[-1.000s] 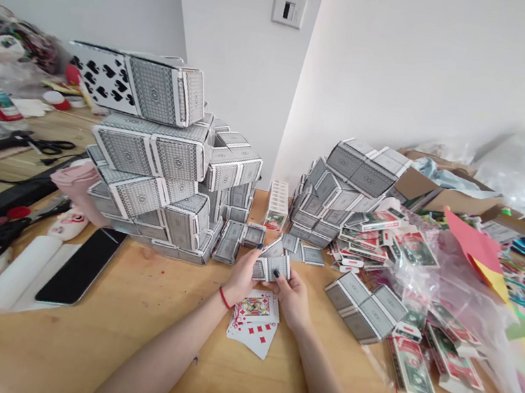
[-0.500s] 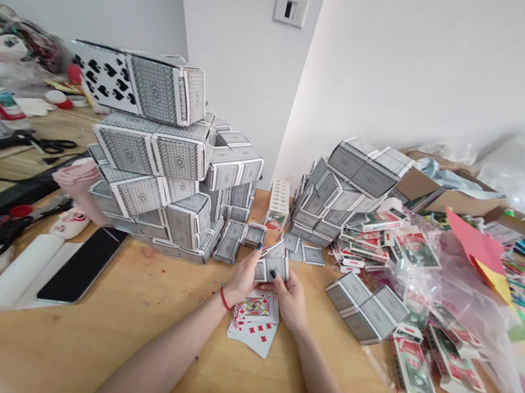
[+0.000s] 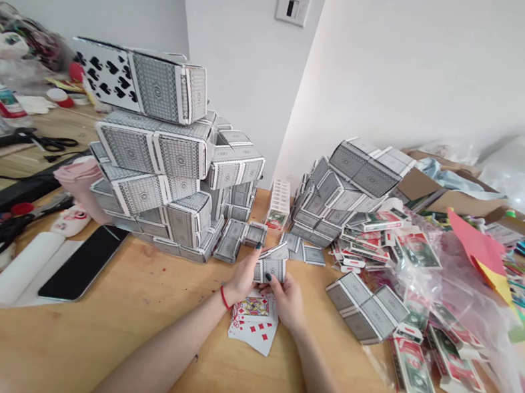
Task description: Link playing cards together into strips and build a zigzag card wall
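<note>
the wooden table [image 3: 145, 311] runs out of frame at the left, right and near edges. the left stack [image 3: 167, 159] of blocks folded from grey-backed cards stands far left of centre; its lower rear blocks are hidden by the front ones, and its top block shows black spade pips. the clear plastic bag [image 3: 460, 285] at right blurs the items beneath it. the right stack [image 3: 345, 191] stands far right of centre, partly covered by loose card packs [image 3: 414, 371]; the print on these green and red packs is too small to read. the dark phone [image 3: 84, 262] lies near left, screen blank. the face-up cards [image 3: 255, 320] lie on the table below the hands, their far edges covered; red diamond pips and one court card are visible.

the left hand [image 3: 241, 281] and right hand [image 3: 289, 303] both pinch the card block [image 3: 271, 268], held just above the table at centre, between the two stacks. the fingertips cover its side and near edges. no writing is legible.
</note>
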Motion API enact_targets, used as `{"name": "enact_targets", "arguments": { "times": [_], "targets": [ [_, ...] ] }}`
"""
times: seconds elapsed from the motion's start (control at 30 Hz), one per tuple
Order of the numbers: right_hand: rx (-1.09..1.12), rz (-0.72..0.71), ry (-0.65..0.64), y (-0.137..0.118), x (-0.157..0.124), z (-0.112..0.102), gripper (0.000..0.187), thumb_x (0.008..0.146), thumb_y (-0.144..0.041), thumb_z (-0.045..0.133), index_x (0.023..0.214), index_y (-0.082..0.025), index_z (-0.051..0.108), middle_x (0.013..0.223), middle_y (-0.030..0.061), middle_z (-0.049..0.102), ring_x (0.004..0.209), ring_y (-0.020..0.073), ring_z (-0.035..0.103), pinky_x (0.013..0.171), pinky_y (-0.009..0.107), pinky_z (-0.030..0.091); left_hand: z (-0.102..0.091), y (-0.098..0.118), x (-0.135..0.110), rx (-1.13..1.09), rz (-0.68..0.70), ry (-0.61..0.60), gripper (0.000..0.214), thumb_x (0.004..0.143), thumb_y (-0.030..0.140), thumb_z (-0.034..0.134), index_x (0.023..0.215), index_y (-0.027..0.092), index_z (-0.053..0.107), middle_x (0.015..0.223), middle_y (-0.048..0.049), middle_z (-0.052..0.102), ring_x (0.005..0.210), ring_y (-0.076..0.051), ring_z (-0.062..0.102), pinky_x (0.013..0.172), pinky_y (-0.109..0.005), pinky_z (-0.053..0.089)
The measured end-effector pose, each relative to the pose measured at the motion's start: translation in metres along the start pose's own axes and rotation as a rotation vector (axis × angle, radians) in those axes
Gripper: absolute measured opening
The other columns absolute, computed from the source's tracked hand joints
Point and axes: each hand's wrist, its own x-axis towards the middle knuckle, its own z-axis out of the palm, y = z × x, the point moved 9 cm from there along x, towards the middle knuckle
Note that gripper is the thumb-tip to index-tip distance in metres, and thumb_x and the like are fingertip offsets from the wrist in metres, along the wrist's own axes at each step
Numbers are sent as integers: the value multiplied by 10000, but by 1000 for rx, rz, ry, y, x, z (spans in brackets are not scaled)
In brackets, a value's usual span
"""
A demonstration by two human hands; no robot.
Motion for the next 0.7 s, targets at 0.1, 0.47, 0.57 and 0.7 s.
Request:
{"name": "enact_targets", "arguments": {
  "times": [0.1,0.47,0.57,0.7],
  "targets": [
    [-70,-16,-4,3,1,1,278,711,-472,577,694,-195,558,609,19,625,545,184,578,543,306,472,6,2,-3,91,46,-57,413,768,457,494,1034,167,620,619,-15,637,466,-125,495,466,-244,363],
    [12,-74,107,-7,-2,-4,315,708,-363,601,960,-238,460,669,-31,567,543,144,551,516,260,459,32,10,-10,-138,-41,-218,528,798,483,382,1247,214,447,958,-68,651,614,-135,576,567,-250,429],
    [37,-66,62,-8,-3,-1,243,719,-337,582,908,-235,469,650,-32,552,539,140,539,537,263,456,27,5,-6,-180,-91,-185,516,779,397,458,1273,263,396,859,-22,662,499,-103,539,499,-233,413],
    [63,-47,-79,-9,-6,9,203,713,-301,575,884,-227,496,684,-16,567,586,154,542,569,277,450,22,-8,-5,-191,-220,-181,478,741,375,540,1195,239,470,849,-29,653,478,-104,544,458,-230,414]
  ]
}}
